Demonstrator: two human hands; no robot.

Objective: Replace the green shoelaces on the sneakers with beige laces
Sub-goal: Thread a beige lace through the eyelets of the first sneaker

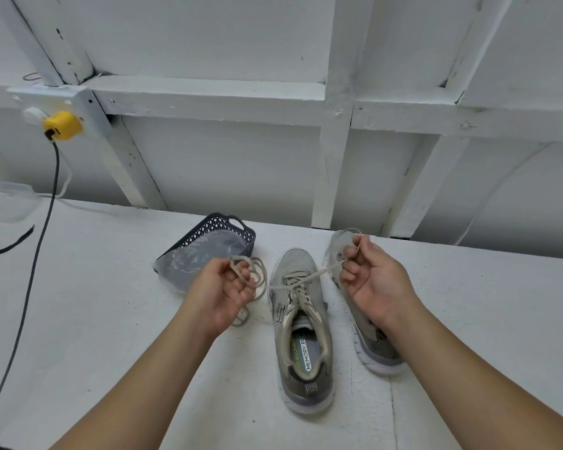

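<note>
A grey-beige sneaker (pixel 301 336) stands on the white table, toe away from me, with a beige lace (pixel 309 277) threaded through its eyelets. My left hand (pixel 223 292) pinches a loop of one lace end to the left of the shoe. My right hand (pixel 372 280) holds the other end, pulled taut up and to the right. The second sneaker (pixel 369 339) lies behind my right hand and wrist, mostly hidden. A loose coil of lace (pixel 257 280) rests on the table behind my left hand; its colour looks beige-grey.
A dark lattice basket (pixel 221 230) with a clear plastic bag (pixel 192 258) lies tipped behind my left hand. A yellow plug (pixel 62 125) and black cable (pixel 30 280) run down the left side. A white framed wall (pixel 332 157) backs the table.
</note>
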